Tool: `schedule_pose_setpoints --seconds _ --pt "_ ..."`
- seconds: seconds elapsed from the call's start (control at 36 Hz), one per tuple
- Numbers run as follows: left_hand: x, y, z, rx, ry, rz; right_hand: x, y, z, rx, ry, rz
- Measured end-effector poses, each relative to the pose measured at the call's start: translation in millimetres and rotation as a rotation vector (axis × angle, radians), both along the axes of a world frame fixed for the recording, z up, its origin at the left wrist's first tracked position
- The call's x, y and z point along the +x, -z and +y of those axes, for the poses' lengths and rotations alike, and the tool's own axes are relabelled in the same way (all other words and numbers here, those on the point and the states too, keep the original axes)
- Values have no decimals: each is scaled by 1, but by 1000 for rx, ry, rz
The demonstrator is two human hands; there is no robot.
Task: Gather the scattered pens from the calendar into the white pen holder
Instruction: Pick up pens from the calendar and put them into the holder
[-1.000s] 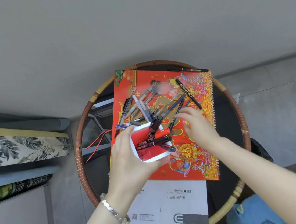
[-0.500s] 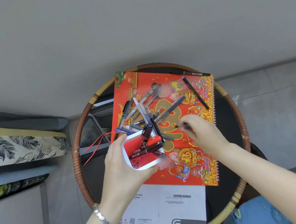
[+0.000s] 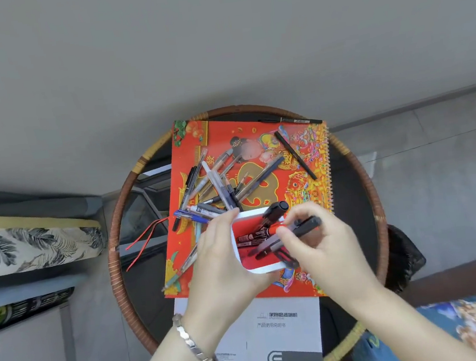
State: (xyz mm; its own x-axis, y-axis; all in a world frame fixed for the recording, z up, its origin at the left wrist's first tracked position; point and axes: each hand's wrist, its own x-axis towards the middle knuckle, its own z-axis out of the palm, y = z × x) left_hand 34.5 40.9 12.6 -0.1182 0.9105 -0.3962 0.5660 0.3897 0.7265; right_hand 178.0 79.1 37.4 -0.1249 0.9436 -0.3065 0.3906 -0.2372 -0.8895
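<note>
A red calendar (image 3: 255, 137) lies on a round glass table. My left hand (image 3: 218, 258) grips the white pen holder (image 3: 240, 255), tilted with its red inside toward me and several pens in it. My right hand (image 3: 323, 245) holds a dark pen (image 3: 300, 226) at the holder's mouth, tip pointing inside. A pile of pens (image 3: 219, 185) lies on the calendar just beyond the holder. One thin black pen (image 3: 296, 155) lies apart at the upper right, another black pen (image 3: 298, 119) along the calendar's top edge. A further pen (image 3: 181, 270) lies near the lower left edge.
The table has a woven rattan rim (image 3: 115, 252). A white printed sheet (image 3: 277, 338) lies under the calendar's near edge. Red cords (image 3: 146, 237) trail off the calendar's left side. A leaf-patterned cushion (image 3: 32, 243) sits at the left, grey wall behind.
My right hand picked a dark pen off the calendar and brought it left and down to the holder's mouth. The holder shifted slightly right in my left hand.
</note>
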Motion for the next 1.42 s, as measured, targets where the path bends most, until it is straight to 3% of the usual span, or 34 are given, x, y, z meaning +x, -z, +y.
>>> schedule_pose_setpoints --seconds 0.11,0.22,0.36,0.42,0.47,0.56,0.64,0.83,1.08,1.42 --pt "2 -1 2 2 7 13 8 4 -1 110 18 -146" --pt "6 0 3 -37 -13 35 11 13 -1 291 -222 -296" --pt "-1 5 7 -115 -136 -43 11 23 5 119 -642 -213" --pt "-5 5 10 -99 -145 -33 13 27 16 145 -552 -133" --pt "-9 4 12 -100 -149 -37 15 39 36 150 -326 -117" --pt "-15 3 15 -98 -160 -31 21 69 75 108 -124 -339" --pt "-20 2 16 -80 -178 -23 23 102 103 10 -112 -514" --pt "-32 4 15 -84 -209 -28 14 138 123 -101 -191 -711" --pt "-44 1 11 -66 -220 -50 -18 135 97 -403 209 -310" --pt "-65 16 -7 -41 -222 -37 -59 141 85 -461 353 -436"
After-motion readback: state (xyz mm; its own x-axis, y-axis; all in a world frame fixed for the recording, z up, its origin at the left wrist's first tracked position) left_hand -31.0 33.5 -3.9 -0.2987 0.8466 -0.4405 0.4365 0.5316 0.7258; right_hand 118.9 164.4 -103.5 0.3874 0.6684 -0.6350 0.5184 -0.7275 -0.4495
